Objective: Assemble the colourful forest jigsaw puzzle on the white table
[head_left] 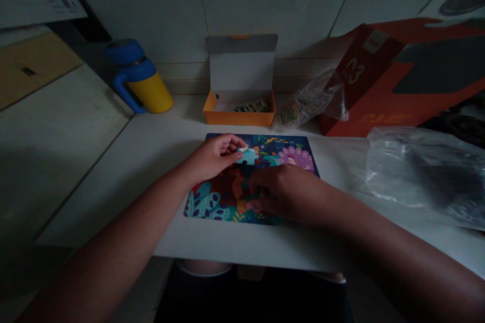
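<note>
A colourful jigsaw puzzle [204, 202] lies flat on the table, with a purple peacock and blue-green leaves in its picture. Over its upper left part, my left hand [223, 154] pinches a light turquoise puzzle piece [247, 155] between thumb and fingers. The piece is at or just above the puzzle's surface; I cannot tell which. My right hand [284, 189] hovers over the lower right of the puzzle, smeared by motion. Its fingers point left and are partly curled, and it covers part of the picture. Whether anything is between them does not show.
Behind the puzzle stands an open orange box [238, 118] holding several puzzle pieces [252, 106]. A clear bag [310, 101] with pieces lies beside it. A blue and yellow mug [151, 88] is at the back left. A large red box [379, 81] and clear plastic wrap [417, 171] occupy the right.
</note>
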The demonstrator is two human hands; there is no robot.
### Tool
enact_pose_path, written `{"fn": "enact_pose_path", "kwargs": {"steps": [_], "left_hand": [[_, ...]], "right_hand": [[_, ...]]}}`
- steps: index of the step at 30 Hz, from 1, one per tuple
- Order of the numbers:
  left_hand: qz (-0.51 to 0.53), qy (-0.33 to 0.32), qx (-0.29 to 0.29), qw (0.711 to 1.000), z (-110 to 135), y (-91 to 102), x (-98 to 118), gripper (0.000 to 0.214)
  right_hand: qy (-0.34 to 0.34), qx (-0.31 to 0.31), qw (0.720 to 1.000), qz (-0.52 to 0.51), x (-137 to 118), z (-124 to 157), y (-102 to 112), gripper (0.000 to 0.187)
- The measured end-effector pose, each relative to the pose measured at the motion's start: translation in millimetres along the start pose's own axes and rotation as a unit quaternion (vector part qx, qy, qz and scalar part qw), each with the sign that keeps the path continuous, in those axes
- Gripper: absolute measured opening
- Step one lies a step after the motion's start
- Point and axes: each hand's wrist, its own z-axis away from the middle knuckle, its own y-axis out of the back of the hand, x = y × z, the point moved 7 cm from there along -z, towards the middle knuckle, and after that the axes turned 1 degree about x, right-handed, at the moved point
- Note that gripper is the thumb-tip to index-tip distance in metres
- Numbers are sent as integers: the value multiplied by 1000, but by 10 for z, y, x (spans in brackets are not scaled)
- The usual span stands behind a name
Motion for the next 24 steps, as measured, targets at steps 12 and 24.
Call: {"fn": "enact_pose_path", "kwargs": {"steps": [12,24], "left_hand": [[72,-61,-58,994,142,-229,311,33],[-2,-59,-8,998,94,-92,251,17]], "right_hand": [[-75,159,976,-126,462,-8,357,27],[-143,41,975,-163,728,41,317,28]]}}
